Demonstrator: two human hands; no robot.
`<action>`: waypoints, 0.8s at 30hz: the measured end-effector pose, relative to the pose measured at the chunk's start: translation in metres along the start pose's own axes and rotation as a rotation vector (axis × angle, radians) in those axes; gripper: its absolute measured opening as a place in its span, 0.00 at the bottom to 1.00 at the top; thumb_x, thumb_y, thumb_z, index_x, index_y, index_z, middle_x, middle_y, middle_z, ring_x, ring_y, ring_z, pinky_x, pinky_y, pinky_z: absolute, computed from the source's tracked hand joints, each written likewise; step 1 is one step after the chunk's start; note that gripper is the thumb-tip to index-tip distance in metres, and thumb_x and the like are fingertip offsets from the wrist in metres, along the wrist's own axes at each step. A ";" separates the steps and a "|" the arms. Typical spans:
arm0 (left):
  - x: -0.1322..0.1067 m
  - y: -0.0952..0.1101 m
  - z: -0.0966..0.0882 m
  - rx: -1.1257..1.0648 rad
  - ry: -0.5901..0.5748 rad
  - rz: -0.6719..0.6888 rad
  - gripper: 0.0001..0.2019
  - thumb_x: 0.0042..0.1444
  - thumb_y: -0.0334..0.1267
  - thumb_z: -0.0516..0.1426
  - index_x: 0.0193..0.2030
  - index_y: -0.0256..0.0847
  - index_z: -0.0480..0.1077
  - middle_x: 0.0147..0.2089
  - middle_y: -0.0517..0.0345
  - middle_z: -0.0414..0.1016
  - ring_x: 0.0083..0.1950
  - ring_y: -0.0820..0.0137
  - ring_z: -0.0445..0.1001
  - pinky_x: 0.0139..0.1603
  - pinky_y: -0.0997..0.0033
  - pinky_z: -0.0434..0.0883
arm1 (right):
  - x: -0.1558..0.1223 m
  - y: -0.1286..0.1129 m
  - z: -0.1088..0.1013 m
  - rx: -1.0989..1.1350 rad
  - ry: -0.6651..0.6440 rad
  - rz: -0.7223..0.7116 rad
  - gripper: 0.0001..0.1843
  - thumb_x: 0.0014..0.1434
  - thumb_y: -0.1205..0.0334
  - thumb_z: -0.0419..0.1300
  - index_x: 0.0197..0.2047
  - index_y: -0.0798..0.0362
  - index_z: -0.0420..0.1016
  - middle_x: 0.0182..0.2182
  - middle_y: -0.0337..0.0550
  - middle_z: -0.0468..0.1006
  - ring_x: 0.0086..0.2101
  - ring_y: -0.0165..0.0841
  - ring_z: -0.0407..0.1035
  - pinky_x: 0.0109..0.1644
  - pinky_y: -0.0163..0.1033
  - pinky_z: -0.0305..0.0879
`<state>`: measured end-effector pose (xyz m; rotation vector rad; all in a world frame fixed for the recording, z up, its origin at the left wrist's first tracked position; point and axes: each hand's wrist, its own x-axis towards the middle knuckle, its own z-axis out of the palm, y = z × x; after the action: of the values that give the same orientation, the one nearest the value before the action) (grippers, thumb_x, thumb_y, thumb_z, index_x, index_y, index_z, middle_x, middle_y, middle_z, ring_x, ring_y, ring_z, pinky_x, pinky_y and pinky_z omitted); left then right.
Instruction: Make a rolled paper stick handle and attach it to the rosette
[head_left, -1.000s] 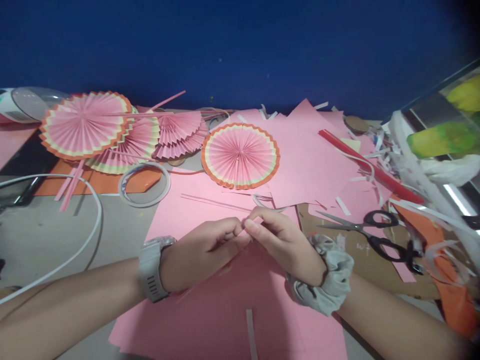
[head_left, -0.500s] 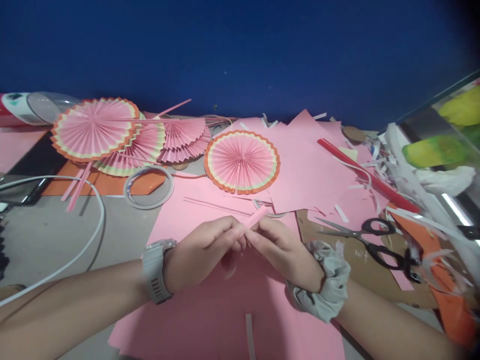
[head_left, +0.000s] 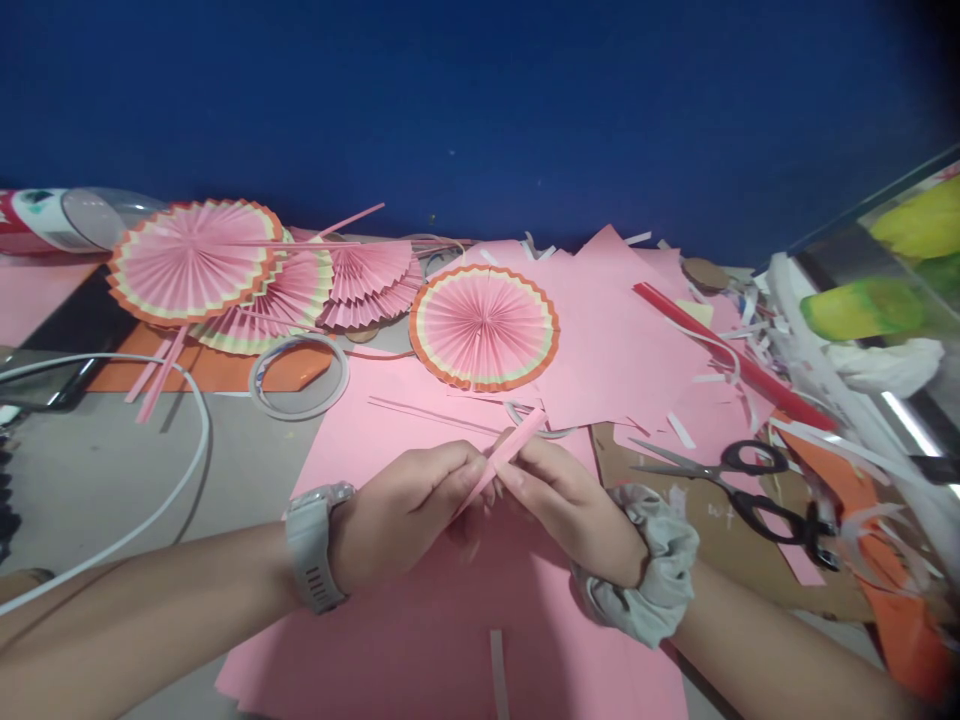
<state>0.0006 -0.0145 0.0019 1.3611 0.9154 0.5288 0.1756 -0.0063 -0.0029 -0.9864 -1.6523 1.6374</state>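
My left hand (head_left: 405, 510), with a grey watch on its wrist, and my right hand (head_left: 562, 500), with a grey scrunchie on its wrist, meet over a large pink paper sheet (head_left: 450, 620). Both pinch a narrow folded pink paper strip (head_left: 514, 445) that sticks up and away to the right from between the fingertips. The fingers of both hands are closed on it.
Pleated pink paper fans (head_left: 484, 325) (head_left: 191, 260) lie at the back by the blue wall. A tape ring (head_left: 300, 375) and a white cable (head_left: 172, 480) are on the left. Black scissors (head_left: 742, 480), a red stick (head_left: 727, 350) and paper scraps lie on the right.
The pink strip has come up between my fingertips and now sticks out further toward the right. Both hands stayed nearly in place.
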 end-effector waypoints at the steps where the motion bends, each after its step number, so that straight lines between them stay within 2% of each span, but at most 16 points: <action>1: 0.000 0.000 0.000 -0.003 -0.001 0.005 0.18 0.66 0.40 0.40 0.29 0.38 0.61 0.23 0.62 0.67 0.25 0.75 0.67 0.34 0.73 0.66 | 0.000 0.000 0.000 0.010 -0.004 -0.003 0.12 0.63 0.58 0.50 0.31 0.54 0.67 0.24 0.36 0.63 0.24 0.26 0.56 0.29 0.32 0.58; 6: 0.000 0.001 0.000 0.008 -0.005 0.009 0.18 0.66 0.41 0.40 0.28 0.39 0.61 0.23 0.62 0.67 0.26 0.74 0.67 0.35 0.73 0.65 | -0.001 -0.003 0.001 0.044 0.004 -0.002 0.13 0.64 0.58 0.49 0.30 0.54 0.65 0.22 0.36 0.61 0.23 0.26 0.54 0.27 0.33 0.55; 12: 0.001 0.004 -0.009 0.224 0.050 0.057 0.09 0.64 0.40 0.45 0.38 0.39 0.63 0.29 0.61 0.71 0.30 0.74 0.69 0.32 0.76 0.65 | -0.002 -0.001 0.002 0.014 0.072 0.009 0.12 0.63 0.62 0.47 0.27 0.53 0.60 0.20 0.34 0.57 0.21 0.25 0.51 0.23 0.32 0.51; 18: 0.000 0.001 -0.017 0.418 -0.007 0.146 0.09 0.63 0.41 0.47 0.40 0.40 0.65 0.36 0.57 0.73 0.35 0.72 0.70 0.33 0.77 0.66 | -0.003 0.003 -0.001 -0.101 0.084 0.032 0.10 0.61 0.67 0.47 0.26 0.52 0.57 0.22 0.33 0.58 0.23 0.25 0.52 0.26 0.32 0.52; 24: 0.000 0.000 -0.017 0.655 0.026 0.205 0.08 0.62 0.38 0.47 0.35 0.40 0.65 0.29 0.61 0.69 0.29 0.74 0.65 0.31 0.75 0.61 | -0.002 0.003 -0.001 -0.189 0.068 0.079 0.11 0.59 0.68 0.47 0.25 0.52 0.54 0.22 0.34 0.60 0.24 0.26 0.54 0.28 0.33 0.53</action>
<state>-0.0128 -0.0046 0.0027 2.0596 1.0221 0.4138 0.1782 -0.0078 -0.0054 -1.2011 -1.7663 1.4999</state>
